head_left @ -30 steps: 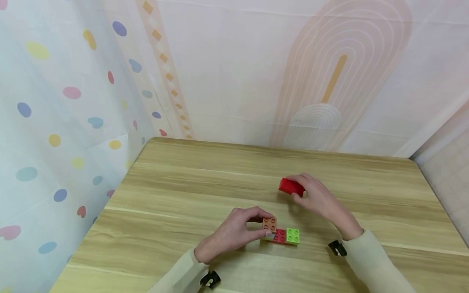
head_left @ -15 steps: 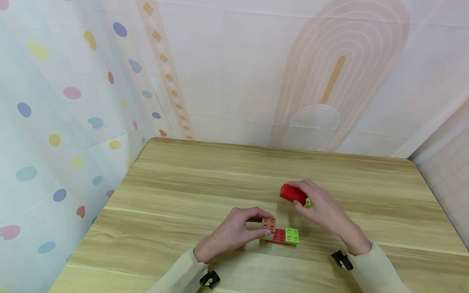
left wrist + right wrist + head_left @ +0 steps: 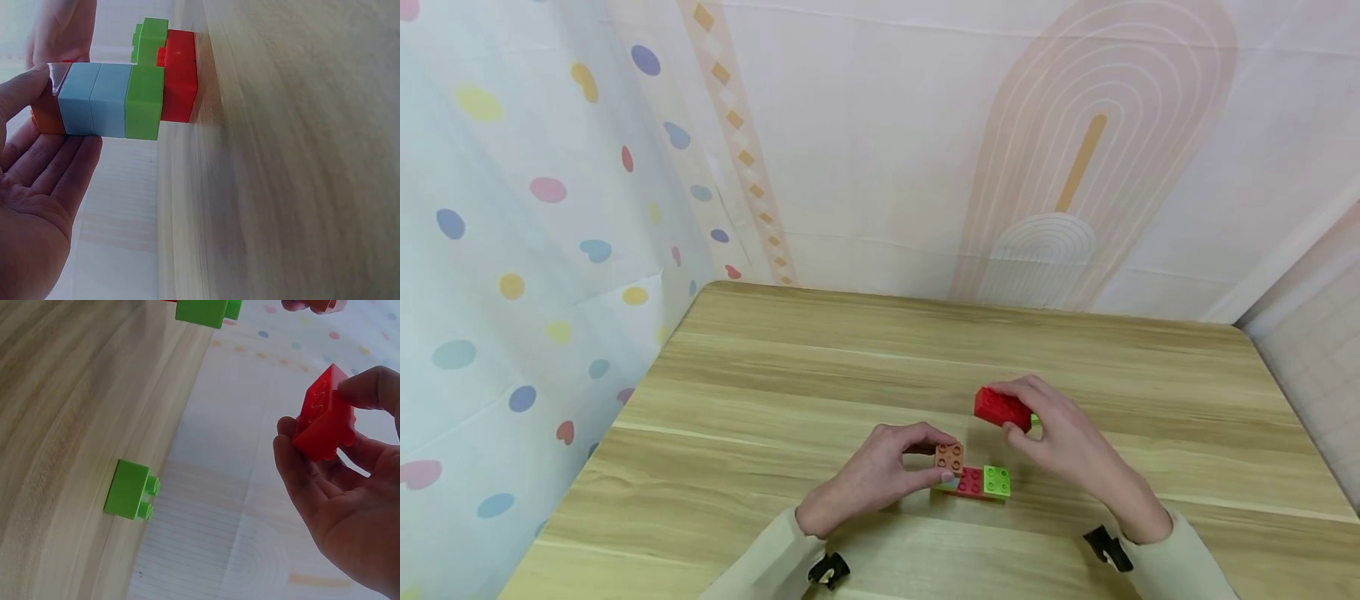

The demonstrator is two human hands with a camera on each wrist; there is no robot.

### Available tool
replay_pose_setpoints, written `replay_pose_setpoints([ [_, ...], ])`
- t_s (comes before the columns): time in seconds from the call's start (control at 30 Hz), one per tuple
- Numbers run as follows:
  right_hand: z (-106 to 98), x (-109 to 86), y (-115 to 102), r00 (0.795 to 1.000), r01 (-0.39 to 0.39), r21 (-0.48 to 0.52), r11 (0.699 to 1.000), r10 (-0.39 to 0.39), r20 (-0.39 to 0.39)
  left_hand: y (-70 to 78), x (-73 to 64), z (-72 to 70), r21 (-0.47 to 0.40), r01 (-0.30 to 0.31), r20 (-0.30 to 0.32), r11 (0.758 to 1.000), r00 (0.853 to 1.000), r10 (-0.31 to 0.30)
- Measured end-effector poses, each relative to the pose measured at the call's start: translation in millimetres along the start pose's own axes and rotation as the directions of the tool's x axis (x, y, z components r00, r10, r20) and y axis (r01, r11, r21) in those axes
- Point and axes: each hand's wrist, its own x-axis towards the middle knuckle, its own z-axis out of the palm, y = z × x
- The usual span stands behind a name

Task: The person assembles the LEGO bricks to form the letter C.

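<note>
Nearest, the left hand point(image 3: 880, 471) pinches the orange block point(image 3: 949, 457) between thumb and fingers, atop an upright tower of two light blue blocks point(image 3: 78, 99) and a green block point(image 3: 145, 103). The tower stands on one end of the red base brick point(image 3: 972, 482), whose long axis runs left to right on the tabletop point(image 3: 775, 400); a second green block point(image 3: 997, 482) caps its right end, studs up. Farther out, the right hand point(image 3: 1060, 433), thumb and fingers closed on its sides, holds the red brick point(image 3: 1002, 408) in the air, long axis slanting from far left to near right, hollow underside facing down. A loose green block point(image 3: 128, 489) sits studs up near that hand, mostly hidden by it in the head view. Wood stretches widely leftward, rightward and beyond to the far edge, where a patterned curtain point(image 3: 880, 167) hangs.
</note>
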Motion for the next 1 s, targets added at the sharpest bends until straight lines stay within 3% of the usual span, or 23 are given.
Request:
replay_pose_setpoints([
  [0.33, 0, -5.7, -5, 0.995, 0.085, 0.007, 0.996, -0.085, -0.057, -0.5, 1.1, 0.6, -0.021, -0.006, 0.000, 1.000, 1.000, 0.006],
  [1.0, 3, -16.1, -18, 0.997, 0.079, 0.069, 0.994, -0.078, -0.022, -0.4, 1.4, 1.2, -0.036, -0.015, 0.001, 0.999, 1.000, 0.015],
])
